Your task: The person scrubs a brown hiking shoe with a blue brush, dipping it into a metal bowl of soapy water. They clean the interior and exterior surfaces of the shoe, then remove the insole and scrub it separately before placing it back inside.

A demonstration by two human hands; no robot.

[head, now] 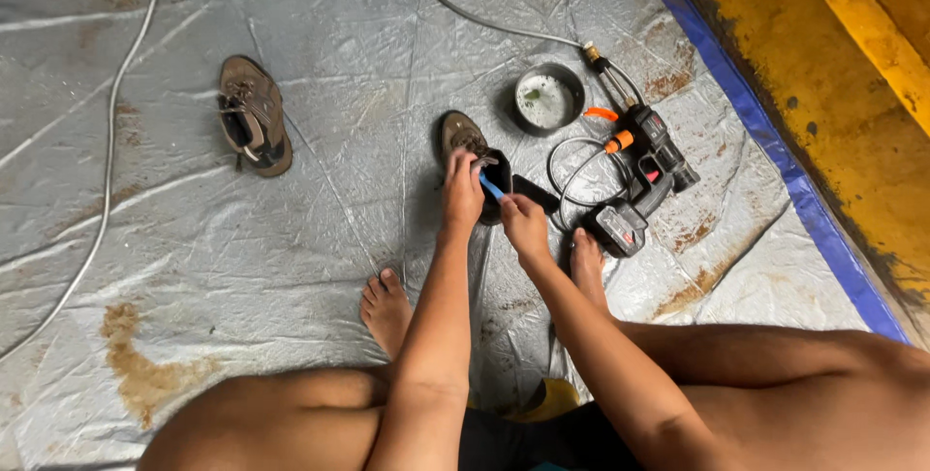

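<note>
Both hands (pixel 463 190) (pixel 524 222) on brown shoe (pixel 469 146), seemingly with blue brush (pixel 490 186).

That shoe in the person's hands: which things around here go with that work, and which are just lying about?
In hand:
left hand
right hand
brown shoe
blue-handled tool

Lying about:
second shoe
round bowl
cordless spray gun
hose
white cable

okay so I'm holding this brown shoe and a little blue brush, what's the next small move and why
Probably stroke the blue brush along the opening of the brown shoe: your left hand grips it there, and your right hand has the brush tip at that spot.
</note>
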